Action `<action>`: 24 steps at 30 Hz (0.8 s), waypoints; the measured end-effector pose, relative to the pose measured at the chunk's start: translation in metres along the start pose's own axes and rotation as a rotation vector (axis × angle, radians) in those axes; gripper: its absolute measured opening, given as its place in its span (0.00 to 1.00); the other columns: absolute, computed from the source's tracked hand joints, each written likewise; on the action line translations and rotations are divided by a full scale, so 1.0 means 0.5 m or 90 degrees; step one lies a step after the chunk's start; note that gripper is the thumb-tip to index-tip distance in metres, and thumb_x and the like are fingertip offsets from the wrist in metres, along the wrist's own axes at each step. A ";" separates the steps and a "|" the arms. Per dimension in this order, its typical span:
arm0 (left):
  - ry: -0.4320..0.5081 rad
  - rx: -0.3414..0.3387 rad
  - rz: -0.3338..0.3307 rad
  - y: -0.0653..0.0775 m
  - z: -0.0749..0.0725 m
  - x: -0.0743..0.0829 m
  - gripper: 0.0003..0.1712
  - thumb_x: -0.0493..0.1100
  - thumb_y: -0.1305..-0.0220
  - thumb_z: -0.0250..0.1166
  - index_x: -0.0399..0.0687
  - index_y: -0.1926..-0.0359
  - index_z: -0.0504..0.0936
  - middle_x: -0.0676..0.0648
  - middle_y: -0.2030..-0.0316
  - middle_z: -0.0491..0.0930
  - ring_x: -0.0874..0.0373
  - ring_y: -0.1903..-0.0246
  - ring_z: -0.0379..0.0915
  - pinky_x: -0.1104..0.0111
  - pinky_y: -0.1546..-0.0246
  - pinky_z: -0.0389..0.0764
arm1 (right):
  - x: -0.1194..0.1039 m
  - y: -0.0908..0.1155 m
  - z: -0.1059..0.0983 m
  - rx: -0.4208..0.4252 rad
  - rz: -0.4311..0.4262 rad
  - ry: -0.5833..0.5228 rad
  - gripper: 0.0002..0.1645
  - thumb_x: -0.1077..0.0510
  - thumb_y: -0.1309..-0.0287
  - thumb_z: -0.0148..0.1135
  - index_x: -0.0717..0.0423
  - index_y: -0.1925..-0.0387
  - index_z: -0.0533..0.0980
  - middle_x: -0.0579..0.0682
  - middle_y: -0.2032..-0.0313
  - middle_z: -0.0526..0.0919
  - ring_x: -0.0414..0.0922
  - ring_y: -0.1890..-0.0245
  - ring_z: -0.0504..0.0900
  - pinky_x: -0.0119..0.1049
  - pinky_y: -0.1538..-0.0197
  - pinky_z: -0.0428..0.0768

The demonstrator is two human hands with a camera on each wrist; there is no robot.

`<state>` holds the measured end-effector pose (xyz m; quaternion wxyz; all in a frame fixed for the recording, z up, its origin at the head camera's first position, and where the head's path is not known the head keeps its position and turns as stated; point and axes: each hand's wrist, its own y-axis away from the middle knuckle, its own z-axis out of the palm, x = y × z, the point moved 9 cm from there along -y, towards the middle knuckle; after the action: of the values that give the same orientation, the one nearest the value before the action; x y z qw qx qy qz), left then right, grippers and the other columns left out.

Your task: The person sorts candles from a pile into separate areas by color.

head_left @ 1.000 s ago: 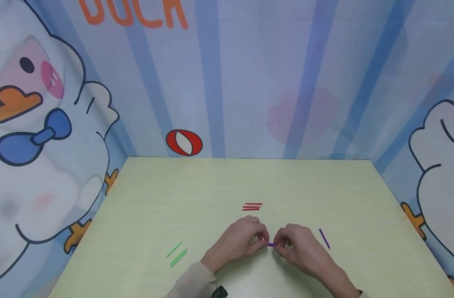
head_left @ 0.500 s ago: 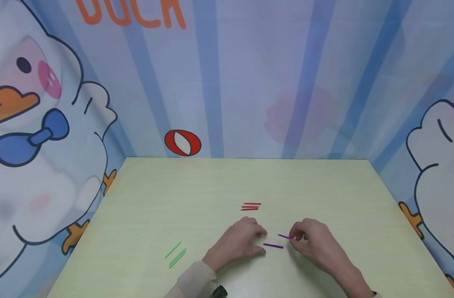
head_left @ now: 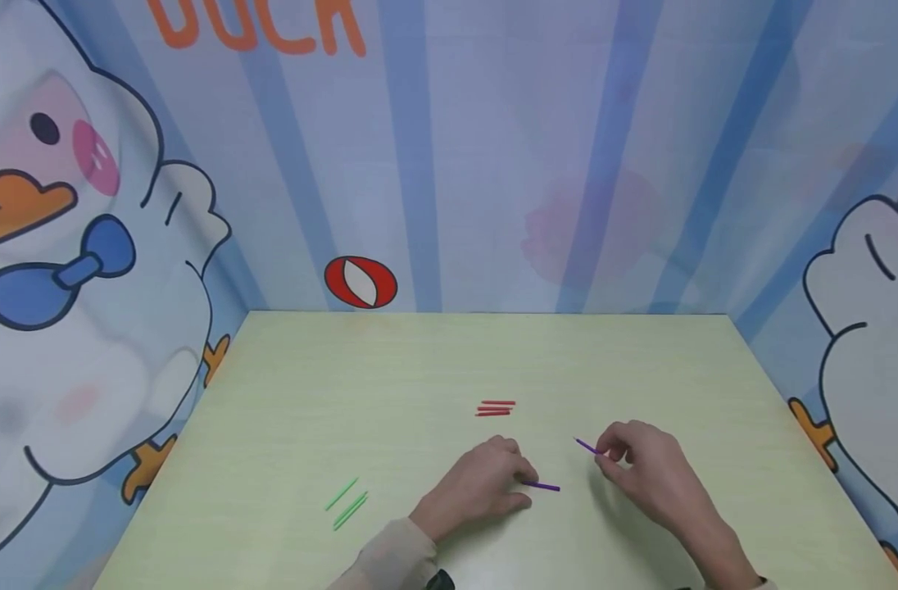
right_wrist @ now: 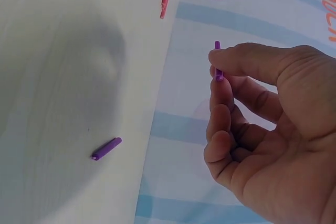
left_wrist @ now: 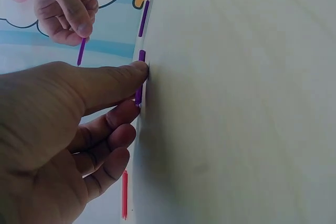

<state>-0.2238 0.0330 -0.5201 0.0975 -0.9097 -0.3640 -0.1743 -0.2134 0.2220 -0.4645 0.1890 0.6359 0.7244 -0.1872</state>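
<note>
In the head view my right hand (head_left: 644,471) pinches a thin purple candle (head_left: 586,445) between thumb and fingers, above the table. The right wrist view shows this held candle (right_wrist: 218,61) as well. My left hand (head_left: 480,479) is low over the table, its fingers bent around the left end of a second purple candle (head_left: 543,487) lying there; a gap shows between thumb and candle. In the left wrist view the thumb overlaps that candle (left_wrist: 140,77). A third purple candle (right_wrist: 106,149) lies on the table; the right hand hides it in the head view.
Several red candles (head_left: 496,408) lie together beyond my left hand. Thin green candles (head_left: 351,508) lie slanted at the left. The pale table (head_left: 331,360) meets a printed duck backdrop (head_left: 486,164) at its far edge.
My right hand has carried one purple candle up and to the right, away from the other. The left hand let go, its fingers parted, then moved back toward the candle left lying.
</note>
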 end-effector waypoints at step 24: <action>-0.018 -0.001 0.034 -0.004 0.004 0.020 0.06 0.41 0.33 0.80 0.62 0.63 0.96 0.65 0.68 0.81 0.73 0.64 0.71 0.83 0.59 0.71 | 0.107 0.018 0.008 -0.005 0.133 -0.016 0.05 0.63 0.33 0.72 0.61 0.62 0.83 0.47 0.69 0.85 0.43 0.71 0.78 0.36 0.70 0.76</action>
<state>-0.2179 0.0414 -0.5178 0.0962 -0.9216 -0.3408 -0.1592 -0.2108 0.2666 -0.4958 0.2193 0.7048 0.6524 -0.1717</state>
